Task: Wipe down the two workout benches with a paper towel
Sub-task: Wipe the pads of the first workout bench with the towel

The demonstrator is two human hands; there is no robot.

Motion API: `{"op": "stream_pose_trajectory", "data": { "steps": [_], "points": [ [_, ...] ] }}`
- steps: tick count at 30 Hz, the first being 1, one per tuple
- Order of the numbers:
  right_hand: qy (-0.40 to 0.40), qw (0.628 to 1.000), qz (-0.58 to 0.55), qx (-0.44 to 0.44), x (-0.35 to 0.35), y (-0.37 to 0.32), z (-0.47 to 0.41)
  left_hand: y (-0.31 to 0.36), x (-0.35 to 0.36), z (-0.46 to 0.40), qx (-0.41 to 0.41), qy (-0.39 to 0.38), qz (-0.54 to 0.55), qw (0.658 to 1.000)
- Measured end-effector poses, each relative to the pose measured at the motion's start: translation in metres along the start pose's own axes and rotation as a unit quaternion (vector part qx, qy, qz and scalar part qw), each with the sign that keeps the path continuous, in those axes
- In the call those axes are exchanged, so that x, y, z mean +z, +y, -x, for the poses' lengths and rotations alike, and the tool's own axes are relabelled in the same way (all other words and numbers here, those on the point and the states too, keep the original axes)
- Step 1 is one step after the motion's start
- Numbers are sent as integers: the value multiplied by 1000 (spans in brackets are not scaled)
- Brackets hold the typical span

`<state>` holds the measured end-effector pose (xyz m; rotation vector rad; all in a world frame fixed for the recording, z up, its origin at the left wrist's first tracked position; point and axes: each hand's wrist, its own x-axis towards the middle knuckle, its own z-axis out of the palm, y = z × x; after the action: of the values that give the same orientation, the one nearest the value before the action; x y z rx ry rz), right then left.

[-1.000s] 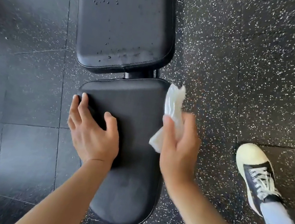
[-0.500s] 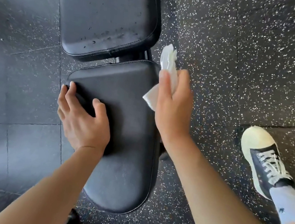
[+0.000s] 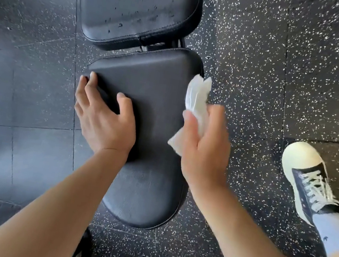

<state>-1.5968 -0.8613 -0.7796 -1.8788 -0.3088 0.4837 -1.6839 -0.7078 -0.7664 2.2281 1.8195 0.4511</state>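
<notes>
Droplets point(image 3: 138, 16) are seen on the back pad point(image 3: 135, 3), well beyond the grip. The paper towel point(image 3: 196, 101) is pinched by the right hand point(image 3: 205, 143) at the right edge of the seat pad point(image 3: 155, 126); the left hand point(image 3: 103, 117) is pressed on the pad's left edge, fingers wrapped over it. Because the towel is bunched, streaks could be left, and the far droplets could be missed.
</notes>
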Motion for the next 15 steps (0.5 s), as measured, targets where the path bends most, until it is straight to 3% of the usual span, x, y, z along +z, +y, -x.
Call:
{"op": "stream_pose_trajectory", "data": {
  "steps": [4, 8, 12, 15],
  "points": [
    [9, 983, 146, -112, 21, -37, -105, 2, -2, 0, -10, -14, 3, 1000],
    [-75, 927, 278, -241, 23, -61, -98, 3, -6, 1, -8, -25, -7, 1000],
    [-225, 819, 333, -409, 2, -48, -47, 0, -6, 1, -3, -36, 2, 999],
    [-242, 780, 321, -479, -10, -39, -74, 0, -5, -1, -5, -37, -2, 999]
  ]
}}
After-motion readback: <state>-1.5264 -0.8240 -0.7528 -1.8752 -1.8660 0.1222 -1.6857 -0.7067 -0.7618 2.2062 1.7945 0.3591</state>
